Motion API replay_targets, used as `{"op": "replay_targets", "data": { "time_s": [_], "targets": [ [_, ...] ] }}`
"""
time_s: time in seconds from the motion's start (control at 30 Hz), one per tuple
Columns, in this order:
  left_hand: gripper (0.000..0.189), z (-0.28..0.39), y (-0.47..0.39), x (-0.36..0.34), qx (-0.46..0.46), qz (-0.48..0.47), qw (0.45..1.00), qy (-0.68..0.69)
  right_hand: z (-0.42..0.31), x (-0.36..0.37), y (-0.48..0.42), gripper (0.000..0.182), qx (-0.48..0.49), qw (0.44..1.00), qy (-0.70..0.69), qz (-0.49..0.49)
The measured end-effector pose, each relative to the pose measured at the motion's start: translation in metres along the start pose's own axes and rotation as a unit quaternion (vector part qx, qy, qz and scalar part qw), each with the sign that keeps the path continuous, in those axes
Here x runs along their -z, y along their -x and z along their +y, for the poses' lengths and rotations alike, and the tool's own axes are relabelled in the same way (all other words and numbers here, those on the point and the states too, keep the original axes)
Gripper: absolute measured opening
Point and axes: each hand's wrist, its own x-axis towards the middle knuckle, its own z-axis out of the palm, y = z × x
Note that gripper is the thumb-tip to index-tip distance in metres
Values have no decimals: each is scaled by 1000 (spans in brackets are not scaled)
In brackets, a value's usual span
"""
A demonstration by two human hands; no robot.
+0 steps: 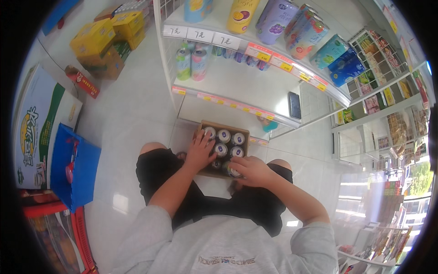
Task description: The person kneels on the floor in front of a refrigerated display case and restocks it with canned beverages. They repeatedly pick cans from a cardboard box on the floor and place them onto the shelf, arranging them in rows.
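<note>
A cardboard box (244,132) filled with several drink cans stands on the floor between my knees, in front of the shelf. My left hand (200,150) rests with fingers spread over the box's left side, touching a can (209,132) near the back left corner. At the front right corner, my right hand (251,170) has its fingers curled round the top of a can (234,171), which sits slightly tilted. Upright cans, such as the middle one (220,149), show their silver lids between my hands.
The shelf's upper board (212,20) holds several cans; the board below carries a green can (183,63), a pink can (199,65) and a smartphone (294,105). To the left are a blue bin (82,164) and yellow cartons (92,36). Snack racks (393,130) line the right.
</note>
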Motion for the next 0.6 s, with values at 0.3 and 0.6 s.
{"op": "replay_targets", "data": {
  "time_s": [0.3, 0.6],
  "targets": [
    [54, -2, 0, -3, 0, -2, 1000, 3, 35, -55, -5, 57, 0, 986, 109, -122],
    [52, -6, 1, -4, -2, 16, 1000, 9, 32, -78, -17, 39, -38, 964, 175, -198]
  ]
}}
